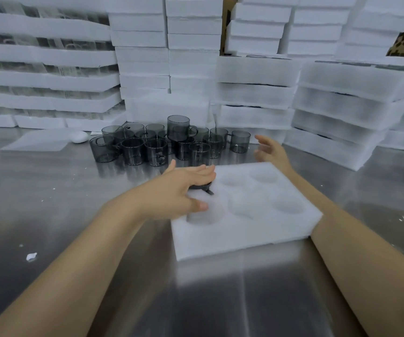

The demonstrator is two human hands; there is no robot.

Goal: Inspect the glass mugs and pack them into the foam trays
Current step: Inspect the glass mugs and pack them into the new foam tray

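A white foam tray (256, 229) with round pockets lies on the steel table in front of me. My left hand (184, 190) lies flat over a smoky grey glass mug (204, 187) sunk in the tray's far-left pocket; only the mug's rim and handle show past my straight fingers. The other pockets hold nothing. My right hand (270, 149) hovers open beyond the tray's far edge, close to the rightmost of several grey glass mugs (171, 144) clustered on the table. One mug sits stacked on top of the cluster.
Tall stacks of foam trays (337, 113) wall the back and right side. A flat foam sheet (38, 142) and a small white rounded object (79, 136) lie at the left. Small foam scraps (31, 256) dot the steel table (62, 203).
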